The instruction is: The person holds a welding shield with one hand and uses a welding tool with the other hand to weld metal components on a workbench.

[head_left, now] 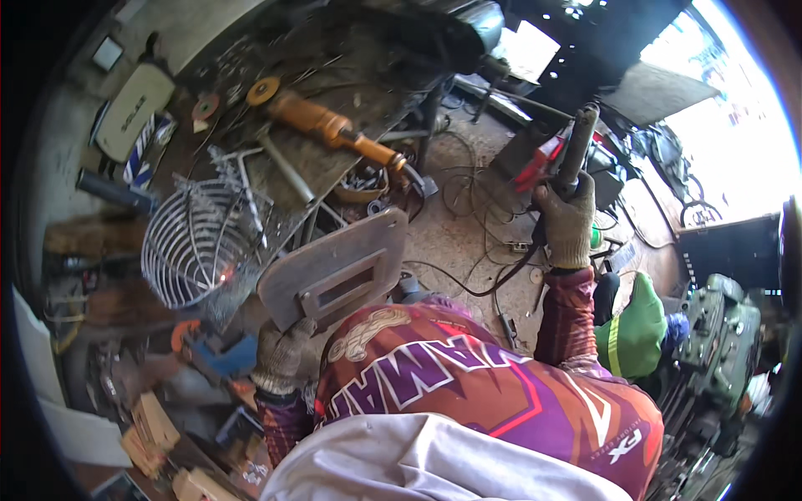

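My left hand (282, 357), in a knit work glove, is closed around the lower edge of a brown hand-held welding shield (380, 265) with a dark rectangular window. Raised at the right, my gloved right hand (571, 219) grips a dark welding electrode holder (578, 150) with a cable trailing below. Whether a rod sits in its jaws I cannot make out. Left of the shield stands a round wire cage (194, 238) of curved metal rods. A small orange glow shows on its lower rim, and a T-shaped metal piece (246, 188) lies against its upper side.
On the dark workbench (368, 100) lie an orange angle grinder (313, 121), a hammer (288, 171) and loose discs (263, 90). Cables (468, 188) loop over the floor. Green machinery (718, 334) and green cloth (639, 326) are at right; cardboard (154, 422) lies lower left.
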`<action>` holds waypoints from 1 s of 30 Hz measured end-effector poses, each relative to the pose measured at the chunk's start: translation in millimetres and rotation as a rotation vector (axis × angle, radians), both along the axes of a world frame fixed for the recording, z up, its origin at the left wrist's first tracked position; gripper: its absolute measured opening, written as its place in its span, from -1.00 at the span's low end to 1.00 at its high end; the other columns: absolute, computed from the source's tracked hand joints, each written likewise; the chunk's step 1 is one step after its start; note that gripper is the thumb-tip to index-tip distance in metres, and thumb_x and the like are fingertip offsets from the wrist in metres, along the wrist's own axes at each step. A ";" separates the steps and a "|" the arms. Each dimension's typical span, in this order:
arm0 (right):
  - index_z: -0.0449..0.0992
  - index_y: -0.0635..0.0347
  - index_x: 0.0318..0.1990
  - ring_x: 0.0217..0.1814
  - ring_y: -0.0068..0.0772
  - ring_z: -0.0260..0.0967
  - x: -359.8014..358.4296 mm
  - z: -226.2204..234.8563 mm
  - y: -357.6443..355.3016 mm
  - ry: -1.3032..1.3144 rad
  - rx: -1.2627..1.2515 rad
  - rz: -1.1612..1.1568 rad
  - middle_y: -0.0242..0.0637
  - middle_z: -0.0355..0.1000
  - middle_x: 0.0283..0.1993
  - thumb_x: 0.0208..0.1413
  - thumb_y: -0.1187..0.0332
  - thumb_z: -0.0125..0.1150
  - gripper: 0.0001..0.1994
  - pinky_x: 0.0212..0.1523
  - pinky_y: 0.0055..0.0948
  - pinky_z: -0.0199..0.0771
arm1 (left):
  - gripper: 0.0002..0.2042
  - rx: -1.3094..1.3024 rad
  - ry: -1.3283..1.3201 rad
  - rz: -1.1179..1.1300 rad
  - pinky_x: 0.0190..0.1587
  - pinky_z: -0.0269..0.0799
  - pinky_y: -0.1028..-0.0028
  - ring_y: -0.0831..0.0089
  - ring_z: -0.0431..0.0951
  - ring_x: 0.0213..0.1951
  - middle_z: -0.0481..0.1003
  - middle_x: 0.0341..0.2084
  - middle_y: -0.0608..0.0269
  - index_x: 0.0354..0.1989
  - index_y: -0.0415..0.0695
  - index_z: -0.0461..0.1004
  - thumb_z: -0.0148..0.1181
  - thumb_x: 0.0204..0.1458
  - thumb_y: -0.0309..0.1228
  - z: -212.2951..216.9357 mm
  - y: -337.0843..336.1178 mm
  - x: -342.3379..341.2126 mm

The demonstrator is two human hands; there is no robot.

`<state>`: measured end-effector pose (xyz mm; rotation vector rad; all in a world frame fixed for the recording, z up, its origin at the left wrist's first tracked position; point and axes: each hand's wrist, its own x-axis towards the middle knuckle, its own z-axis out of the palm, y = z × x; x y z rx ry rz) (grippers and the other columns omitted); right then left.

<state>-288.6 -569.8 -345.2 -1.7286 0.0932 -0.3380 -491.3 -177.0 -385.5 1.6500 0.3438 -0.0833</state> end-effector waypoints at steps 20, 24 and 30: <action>0.33 0.13 0.11 -0.28 -0.46 0.40 196.7 -9.7 -89.9 -0.338 0.566 0.257 -0.32 0.40 -0.15 0.15 -0.23 -0.06 -0.37 -0.43 -0.50 0.48 | -0.58 -0.015 -0.004 0.092 -0.10 0.44 0.41 0.42 0.52 -0.17 0.52 -0.17 0.22 0.01 -0.24 0.44 0.29 0.01 -0.28 7.9 -18.1 -3.4; 0.34 0.19 0.08 -0.29 -0.49 0.41 241.1 -0.9 -77.0 -0.247 0.468 0.249 -0.35 0.41 -0.22 0.23 -0.03 -0.19 -0.50 -0.31 -0.51 0.45 | -0.60 0.045 0.047 0.112 -0.14 0.42 0.41 0.45 0.51 -0.19 0.53 -0.18 0.24 -0.02 -0.24 0.46 0.28 0.00 -0.27 -1.5 -11.0 -7.9; 0.37 0.27 0.02 -0.30 -0.53 0.41 277.5 -2.3 -46.8 -0.097 0.311 0.275 -0.39 0.43 -0.33 0.35 0.28 -0.37 -0.64 -0.13 -0.54 0.41 | -0.63 0.026 0.131 0.173 -0.15 0.40 0.41 0.49 0.48 -0.20 0.53 -0.20 0.33 -0.05 -0.22 0.48 0.26 0.01 -0.28 2.2 -18.1 -6.1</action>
